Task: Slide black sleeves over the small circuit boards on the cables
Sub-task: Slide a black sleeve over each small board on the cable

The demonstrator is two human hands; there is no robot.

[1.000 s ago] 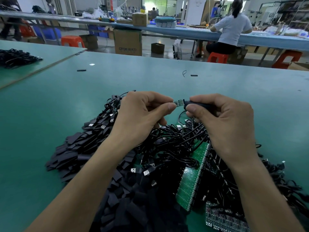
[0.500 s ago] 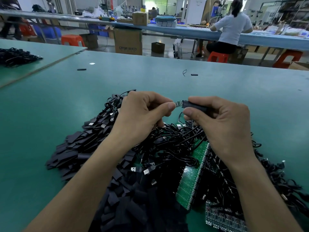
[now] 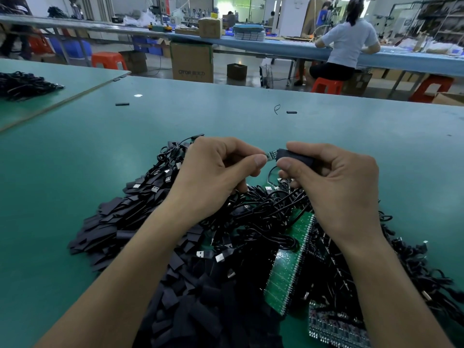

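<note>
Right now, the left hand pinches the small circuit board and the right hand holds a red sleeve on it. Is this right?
Not quite: the sleeve is black, not red. In the head view the left hand pinches the small circuit board and the right hand holds the sleeve on it.

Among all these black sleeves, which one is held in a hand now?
The sleeve pinched in the right hand, held above the pile; a small circuit board, held by the left hand, sticks out of its end.
</note>
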